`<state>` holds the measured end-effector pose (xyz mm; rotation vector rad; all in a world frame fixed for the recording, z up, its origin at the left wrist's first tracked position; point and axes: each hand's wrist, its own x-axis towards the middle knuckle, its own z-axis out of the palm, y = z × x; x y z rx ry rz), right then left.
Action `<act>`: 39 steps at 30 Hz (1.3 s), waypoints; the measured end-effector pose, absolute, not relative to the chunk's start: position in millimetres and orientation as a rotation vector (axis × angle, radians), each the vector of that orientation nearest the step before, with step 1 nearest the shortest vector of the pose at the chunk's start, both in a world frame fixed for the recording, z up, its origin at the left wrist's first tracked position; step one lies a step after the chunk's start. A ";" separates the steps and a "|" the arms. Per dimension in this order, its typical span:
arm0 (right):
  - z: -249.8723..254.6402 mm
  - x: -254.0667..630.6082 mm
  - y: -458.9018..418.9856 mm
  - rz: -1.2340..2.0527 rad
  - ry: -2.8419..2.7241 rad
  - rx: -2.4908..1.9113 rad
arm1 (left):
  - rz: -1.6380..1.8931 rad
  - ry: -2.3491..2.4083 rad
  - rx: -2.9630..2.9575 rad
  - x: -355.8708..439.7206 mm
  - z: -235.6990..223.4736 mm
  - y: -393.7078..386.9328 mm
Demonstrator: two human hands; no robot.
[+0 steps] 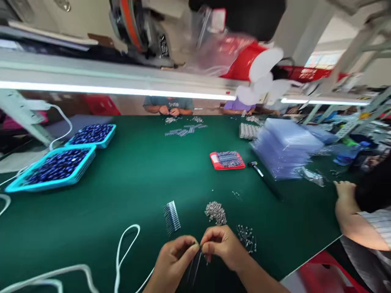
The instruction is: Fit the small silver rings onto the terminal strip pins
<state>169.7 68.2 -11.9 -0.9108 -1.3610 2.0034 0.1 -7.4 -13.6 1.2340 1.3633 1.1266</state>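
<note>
Well, the left hand [177, 260] and the right hand [224, 246] are meeting at the tips, thumbs and fingers pinching tight on some thin metal bits [197, 268]. The bits are hanging down between the hands, so skinny that only fingertips would fit, I guess. I can't tell which hand is gripping which bit. Beside the right hand, a heap of wiry parts [247, 238] is lying, probably for easy reaching. Just past the hands, a neat row of pieces [172, 217] and a little shiny pile [216, 213] are sitting apart, maybe so they aren't mixing. Farther off, a red pad [216, 164] is holding more pieces. Off left, blue trays [42, 185] are keeping dark parts from spilling, it seems.
</note>
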 end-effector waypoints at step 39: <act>-14.6 178.0 74.8 1.892 -1.401 -1.103 | 1.179 1.149 0.516 3.7 5.6 12.0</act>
